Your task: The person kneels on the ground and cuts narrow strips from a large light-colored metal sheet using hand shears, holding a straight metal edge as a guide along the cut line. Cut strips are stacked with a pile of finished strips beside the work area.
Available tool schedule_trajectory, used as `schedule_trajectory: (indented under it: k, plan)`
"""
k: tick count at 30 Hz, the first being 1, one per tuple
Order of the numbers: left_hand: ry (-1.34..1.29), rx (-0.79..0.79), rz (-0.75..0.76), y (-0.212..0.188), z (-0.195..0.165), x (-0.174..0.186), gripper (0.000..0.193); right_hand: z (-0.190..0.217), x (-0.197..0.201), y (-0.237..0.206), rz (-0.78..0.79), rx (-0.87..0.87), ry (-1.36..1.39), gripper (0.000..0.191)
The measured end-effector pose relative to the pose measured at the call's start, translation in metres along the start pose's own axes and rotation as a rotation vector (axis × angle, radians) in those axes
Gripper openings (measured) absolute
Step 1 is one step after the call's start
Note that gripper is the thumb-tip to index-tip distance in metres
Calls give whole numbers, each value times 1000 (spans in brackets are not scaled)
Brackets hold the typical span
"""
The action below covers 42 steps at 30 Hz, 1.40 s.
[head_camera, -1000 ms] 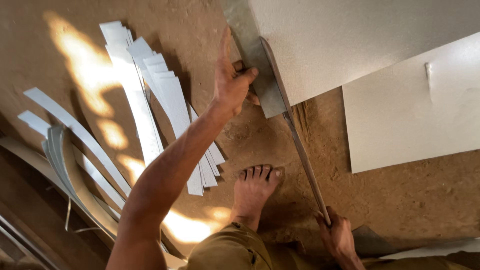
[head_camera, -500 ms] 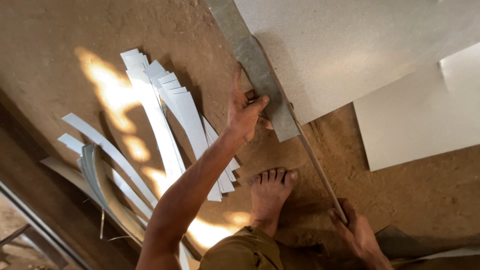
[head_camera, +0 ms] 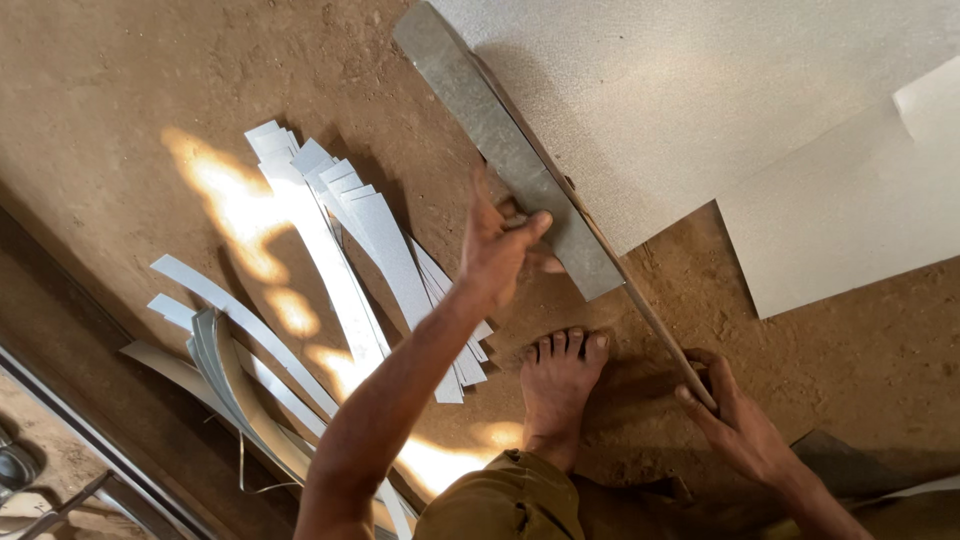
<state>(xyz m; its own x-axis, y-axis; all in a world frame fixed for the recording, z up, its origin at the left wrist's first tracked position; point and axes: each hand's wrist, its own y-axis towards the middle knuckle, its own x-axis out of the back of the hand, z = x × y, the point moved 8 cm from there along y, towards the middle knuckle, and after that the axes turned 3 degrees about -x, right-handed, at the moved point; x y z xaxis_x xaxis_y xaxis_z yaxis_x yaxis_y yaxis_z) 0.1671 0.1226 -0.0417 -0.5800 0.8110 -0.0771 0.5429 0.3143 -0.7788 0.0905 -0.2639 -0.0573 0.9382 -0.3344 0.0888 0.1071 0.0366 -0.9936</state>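
On the dirt floor (head_camera: 120, 90): a person crouches over a big pale metal sheet (head_camera: 720, 110), with one bare foot (head_camera: 558, 385) planted near its near edge.

Step in hand: it looks like a narrow strip is being cut off the near-left edge of the sheet. The grey strip (head_camera: 500, 145) runs from the far middle down to the near middle.

Left hand (head_camera: 500, 250): it reaches out from the near side on a long bare arm. The fingers are closed on the near end of the grey strip, with the thumb on top, lifting or pulling it a little to the left.

Right hand (head_camera: 735, 425): it sits low on the near right. The fingers are clenched around the near end of a long thin rod (head_camera: 640, 300), maybe the handle of a cutter. The rod lies along the cut line, just beside the strip.

Next move, as a guess: the right hand needs a firm, steady hold on the rod, and the left hand needs to keep the strip clear of the edge.

Pile of strips (head_camera: 350, 260): many cut pale strips lie fanned on the floor to the left, near the left arm.

Smaller sheet (head_camera: 860, 230): another pale sheet lies on the right, partly over the big one.
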Motion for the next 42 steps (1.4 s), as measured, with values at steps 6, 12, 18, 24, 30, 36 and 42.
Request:
schedule_trajectory:
  k: [6, 12, 18, 24, 30, 36, 42]
  plan:
    - [-95, -204, 14, 47, -42, 26, 108, 11, 3, -4, -59, 139, 18, 87]
    - [-101, -270, -88, 61, -33, 36, 107, 23, 10, -14, -146, 177, 38, 62]
    - [-134, -207, -25, 69, -21, 44, 107, 13, 3, -9, -262, 34, -94, 36]
    - [-187, -175, -40, 49, -31, 32, 108, 24, 2, -9, -153, 295, -24, 31]
    - [-244, -175, 84, 18, -7, 11, 107, 29, 12, -8, -103, 159, 10, 42]
    - [-135, -113, -71, 37, 27, 34, 103, 32, 15, -3, -358, 128, -191, 46]
    - [-359, -75, 20, 37, 36, 12, 68, 23, 12, 12, -193, 180, -30, 43]
